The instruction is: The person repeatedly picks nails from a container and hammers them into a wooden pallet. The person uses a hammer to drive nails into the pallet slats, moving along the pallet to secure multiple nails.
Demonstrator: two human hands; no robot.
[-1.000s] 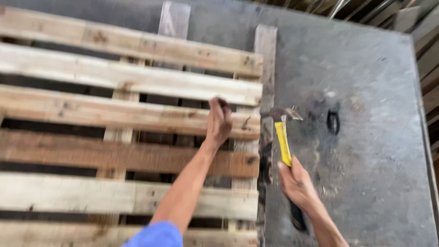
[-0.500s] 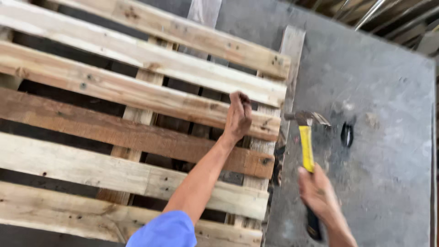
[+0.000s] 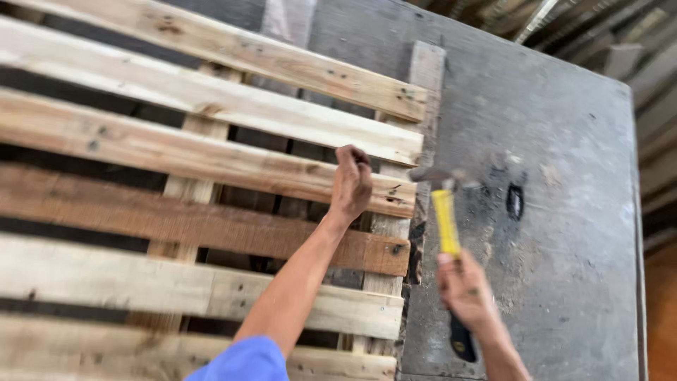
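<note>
The left hand (image 3: 350, 185) stays pinched closed on a slat of the pallet (image 3: 211, 169), contents too small to tell. The right hand (image 3: 465, 289) grips a yellow hammer (image 3: 444, 219), now nearer the slat's end, over the desk (image 3: 564, 212).

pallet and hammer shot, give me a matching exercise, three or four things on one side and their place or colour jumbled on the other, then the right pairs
Things:
1. left hand
2. right hand
3. hammer
4. dark hole

Places or colours:
A. yellow shaft, metal head blurred
B. in the grey table, right of the hammer head
C. closed fingers raised over a slat of the wooden pallet
D. wrapped round a handle, beside the pallet's right edge

Pairs: 1-C, 2-D, 3-A, 4-B
</note>
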